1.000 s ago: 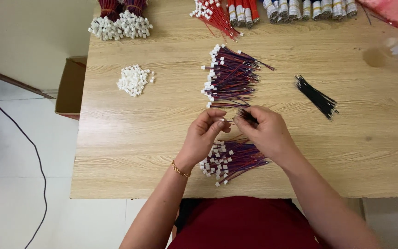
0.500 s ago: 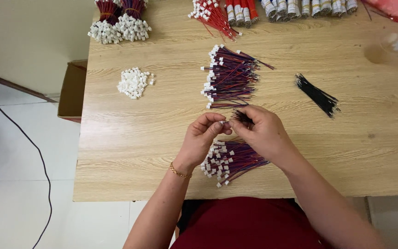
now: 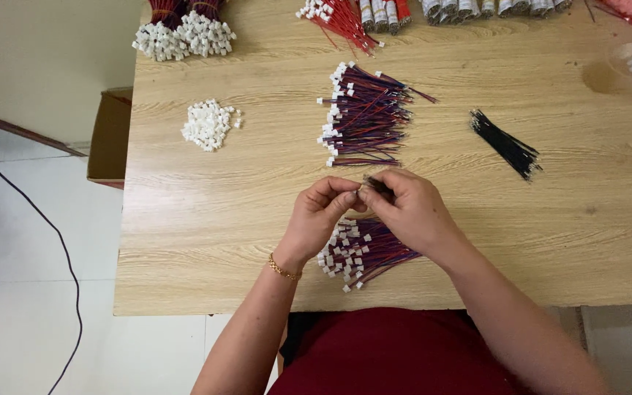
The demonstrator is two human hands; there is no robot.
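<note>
My left hand (image 3: 321,216) and my right hand (image 3: 409,212) meet fingertip to fingertip over the middle of the wooden table (image 3: 206,219). Between them they pinch a short dark wire piece (image 3: 377,186) with a small white connector at the left fingertips. Just below the hands lies a pile of red-and-blue wires with white connectors (image 3: 360,252). A larger fanned pile of the same wires (image 3: 363,117) lies just beyond the hands. A gold bracelet sits on my left wrist.
A heap of loose white connectors (image 3: 208,124) lies at the left. A bundle of black wires (image 3: 506,144) lies at the right. Bundled wire sets (image 3: 184,33) and rolls line the far edge. A cardboard box (image 3: 107,139) stands left of the table.
Both hands stay together at the same spot, fingers shifting slightly on the small wire piece. The piles have not moved.
</note>
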